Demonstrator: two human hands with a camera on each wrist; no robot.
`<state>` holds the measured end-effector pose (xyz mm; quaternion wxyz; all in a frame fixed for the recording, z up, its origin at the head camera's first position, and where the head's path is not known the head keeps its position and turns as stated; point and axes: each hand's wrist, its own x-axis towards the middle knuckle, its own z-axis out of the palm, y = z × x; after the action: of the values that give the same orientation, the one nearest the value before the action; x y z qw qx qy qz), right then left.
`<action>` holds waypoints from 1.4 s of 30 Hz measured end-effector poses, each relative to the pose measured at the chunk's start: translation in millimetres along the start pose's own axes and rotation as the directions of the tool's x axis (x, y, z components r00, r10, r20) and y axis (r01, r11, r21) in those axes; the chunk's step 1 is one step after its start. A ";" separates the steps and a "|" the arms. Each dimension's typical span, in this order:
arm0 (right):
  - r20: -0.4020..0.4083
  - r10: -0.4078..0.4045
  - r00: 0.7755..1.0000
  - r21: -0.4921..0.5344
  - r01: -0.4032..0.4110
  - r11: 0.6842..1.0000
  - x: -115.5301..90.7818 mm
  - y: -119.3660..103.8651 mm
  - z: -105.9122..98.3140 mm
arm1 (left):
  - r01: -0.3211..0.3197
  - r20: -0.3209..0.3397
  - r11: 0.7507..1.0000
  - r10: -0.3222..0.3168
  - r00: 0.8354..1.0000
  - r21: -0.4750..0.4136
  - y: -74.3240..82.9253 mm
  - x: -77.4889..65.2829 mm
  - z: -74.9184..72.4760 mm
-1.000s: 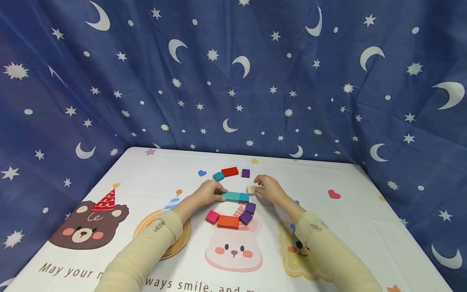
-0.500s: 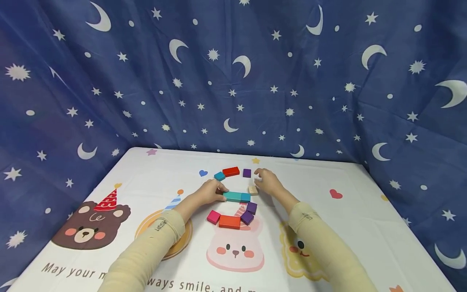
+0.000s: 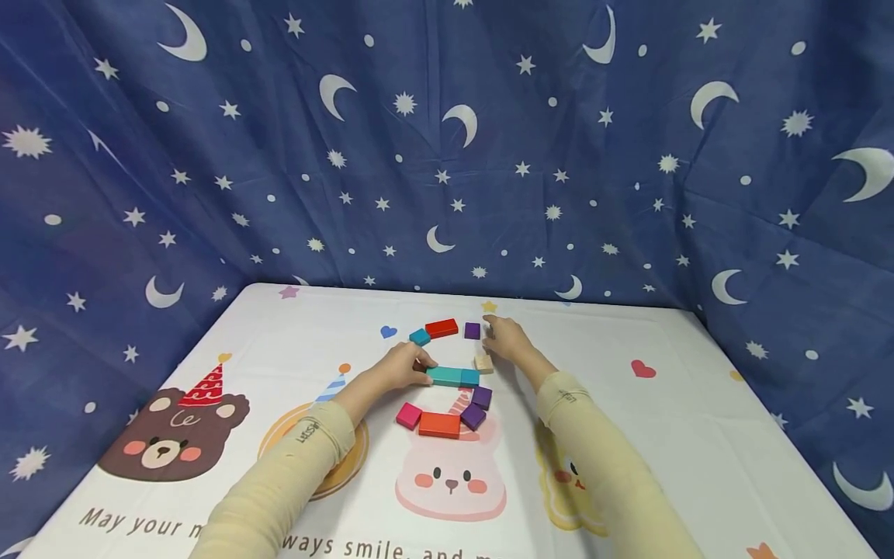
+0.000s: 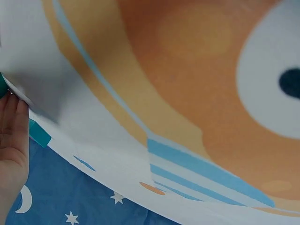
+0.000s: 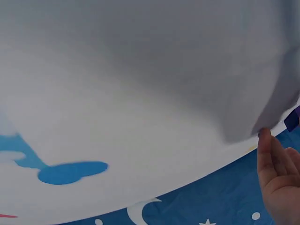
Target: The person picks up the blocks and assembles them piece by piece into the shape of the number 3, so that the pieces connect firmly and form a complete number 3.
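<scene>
My left hand pinches the left end of a long teal block lying on the table, thumb and fingers at its two sides. A blue block adjoins that block's right end. Just behind and to the right sits a pale wooden block. My right hand holds nothing; its fingertips are just right of a purple block. In the right wrist view, that hand's fingers are extended, a purple block beyond them. The left wrist view catches only part of my left hand.
At the back lie a red block and a small blue block. Nearer me are a pink block, an orange block and two purple blocks. A starry blue curtain hangs behind the printed tablecloth.
My right hand has left the pale wooden block and moved back and slightly left, to beside the rear purple block. My left hand stays at the teal block.
</scene>
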<state>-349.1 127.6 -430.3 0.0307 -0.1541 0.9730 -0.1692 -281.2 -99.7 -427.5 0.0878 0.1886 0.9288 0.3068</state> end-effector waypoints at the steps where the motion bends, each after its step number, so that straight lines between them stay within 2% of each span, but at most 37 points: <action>1: 0.003 0.011 1.000 -0.006 -0.011 1.000 0.9 -0.3 -0.2 | 0.000 0.000 1.000 0.000 1.000 0.000 0.3 0.2 0.2; 4: -0.020 0.017 1.000 -0.033 -0.018 0.999 3.7 -1.0 -0.6 | -0.002 0.001 1.000 0.002 1.000 -0.002 0.7 0.9 0.2; 10: -0.044 -0.056 0.997 -0.153 0.049 0.987 5.9 -2.5 3.8 | 0.012 0.018 1.000 -0.012 1.000 -0.006 -0.1 1.3 -1.4; 17: -0.048 -0.056 0.997 -0.193 0.046 0.980 7.3 -2.9 4.8 | 0.016 0.033 1.000 -0.016 0.999 0.001 2.5 3.0 -3.0; 25: -0.075 0.001 0.997 -0.102 -0.009 0.995 3.8 -3.3 3.5 | 0.004 0.037 1.000 -0.005 0.999 0.012 1.6 2.3 -2.3; 31: -0.077 0.036 0.996 -0.147 -0.047 0.988 7.2 -10.8 5.6 | -0.007 0.035 1.000 0.006 0.999 0.016 -0.9 0.6 -3.2; 35: -0.082 0.019 0.996 -0.170 -0.033 0.985 8.4 -10.5 4.6 | -0.008 0.034 1.000 0.007 0.999 0.019 0.1 0.7 -3.0; 42: -0.041 -0.030 0.999 -0.090 0.026 0.996 5.8 -2.3 0.4 | -0.005 0.034 1.000 0.004 0.999 0.017 0.3 1.7 -2.3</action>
<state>-353.8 123.6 -429.9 0.0009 -0.1653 0.9777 -0.1292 -283.3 -100.1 -425.6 0.1014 0.1967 0.9293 0.2957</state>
